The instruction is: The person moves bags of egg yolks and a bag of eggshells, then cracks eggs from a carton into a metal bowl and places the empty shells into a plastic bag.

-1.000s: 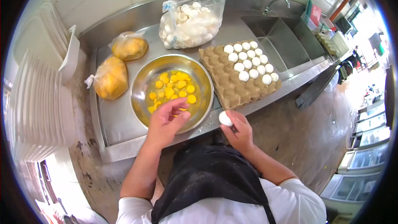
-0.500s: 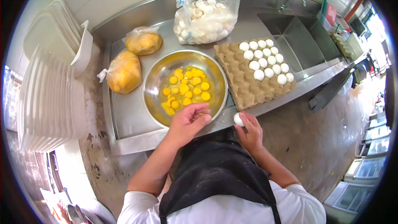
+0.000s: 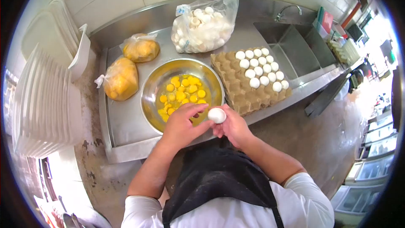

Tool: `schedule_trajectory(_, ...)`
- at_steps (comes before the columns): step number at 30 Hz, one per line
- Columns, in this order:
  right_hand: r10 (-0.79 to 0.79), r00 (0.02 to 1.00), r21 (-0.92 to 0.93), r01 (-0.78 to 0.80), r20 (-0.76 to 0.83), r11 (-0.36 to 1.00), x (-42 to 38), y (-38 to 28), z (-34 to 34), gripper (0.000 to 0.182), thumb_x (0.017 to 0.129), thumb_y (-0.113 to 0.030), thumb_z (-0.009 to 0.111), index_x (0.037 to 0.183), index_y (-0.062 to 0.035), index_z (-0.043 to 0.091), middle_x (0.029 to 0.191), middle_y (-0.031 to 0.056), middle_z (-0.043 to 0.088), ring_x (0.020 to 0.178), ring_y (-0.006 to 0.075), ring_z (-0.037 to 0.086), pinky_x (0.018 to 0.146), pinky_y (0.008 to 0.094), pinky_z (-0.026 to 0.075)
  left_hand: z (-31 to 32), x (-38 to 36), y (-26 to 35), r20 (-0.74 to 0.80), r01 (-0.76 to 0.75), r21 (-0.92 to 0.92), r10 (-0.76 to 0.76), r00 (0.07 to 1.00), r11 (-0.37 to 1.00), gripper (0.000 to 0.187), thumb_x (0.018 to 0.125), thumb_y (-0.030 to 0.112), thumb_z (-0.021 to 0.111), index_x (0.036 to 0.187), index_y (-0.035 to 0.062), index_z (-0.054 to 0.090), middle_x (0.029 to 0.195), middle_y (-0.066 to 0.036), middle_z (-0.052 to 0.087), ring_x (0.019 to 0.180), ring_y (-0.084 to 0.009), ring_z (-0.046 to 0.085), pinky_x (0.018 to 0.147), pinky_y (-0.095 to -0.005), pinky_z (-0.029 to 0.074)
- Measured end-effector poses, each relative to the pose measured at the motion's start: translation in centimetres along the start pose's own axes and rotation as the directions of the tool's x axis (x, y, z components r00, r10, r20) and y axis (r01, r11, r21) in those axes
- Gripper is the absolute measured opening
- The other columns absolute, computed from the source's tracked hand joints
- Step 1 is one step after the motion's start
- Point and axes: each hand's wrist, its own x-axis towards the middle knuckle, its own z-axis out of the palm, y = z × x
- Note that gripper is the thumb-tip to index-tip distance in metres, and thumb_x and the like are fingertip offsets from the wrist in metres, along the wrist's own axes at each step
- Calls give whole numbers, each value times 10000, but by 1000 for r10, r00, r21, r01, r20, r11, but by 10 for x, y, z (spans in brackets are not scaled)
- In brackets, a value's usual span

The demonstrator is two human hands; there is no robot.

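Observation:
A white egg [image 3: 217, 115] is held in my right hand [image 3: 233, 125], above the near right rim of a steel bowl [image 3: 148, 85]. My left hand [image 3: 182, 126] is over the bowl's near edge, its fingers curved but apart, the thumb reaching toward the egg; I see nothing in it. Several yellow yolks [image 3: 180, 96] lie in clear egg white in the bowl. To the right is a cardboard egg tray [image 3: 236, 95], with white eggs [image 3: 258, 71] in its far right part and bare cups on the left and near sides.
Behind the bowl stands a clear bag of eggshells [image 3: 202, 29]. Two tied bags of yellow contents [image 3: 121, 78] lie to the left. A sink [image 3: 295, 46] with a tap [image 3: 289, 12] is at the right; stacked white plastic trays [image 3: 46, 105] stand at far left.
My right hand has brought the egg from the counter's front edge leftward to the bowl, close to my left hand. The view has shifted slightly.

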Motion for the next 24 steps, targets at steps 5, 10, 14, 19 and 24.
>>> schedule_trajectory(5,36,999,-99,-33,31,995,20,-5,19,481,1026,-472,314,1099,-65,561,803,36,593,625,111,561,536,223,430,1,-1,-8,-74,43,43,-40,996,998,393,745,212,774,1088,45,677,887,-98,688,760,-175,654,682,-288,520)
schedule_trajectory(10,-42,999,-293,45,16,955,35,-2,27,468,1022,-472,337,1048,-62,561,777,32,572,605,93,533,513,218,421,0,-2,-15,-145,93,32,-87,986,995,377,747,210,749,1068,25,674,877,-112,696,730,-194,668,694,-296,530)
schedule_trajectory(14,-44,999,-311,50,28,949,43,-1,30,453,1021,-464,345,1033,-66,562,764,25,561,584,85,516,496,211,409,1,2,-21,-187,120,23,-114,976,993,368,743,189,725,1062,14,671,881,-131,701,751,-203,680,705,-299,532)
schedule_trajectory(19,19,1000,-345,-11,19,939,55,0,26,458,1012,-487,358,1014,-78,565,739,17,542,564,82,502,466,213,386,4,6,-24,-214,146,18,-139,967,989,348,747,243,701,1012,19,675,867,-159,687,769,-277,677,696,-361,531)
schedule_trajectory(24,54,999,-364,-46,11,930,61,-5,25,479,1004,-511,356,1007,-80,565,741,20,544,555,91,502,463,227,380,12,10,-31,-277,152,99,-120,953,983,326,746,244,685,987,25,678,841,-168,677,742,-285,667,676,-376,524)
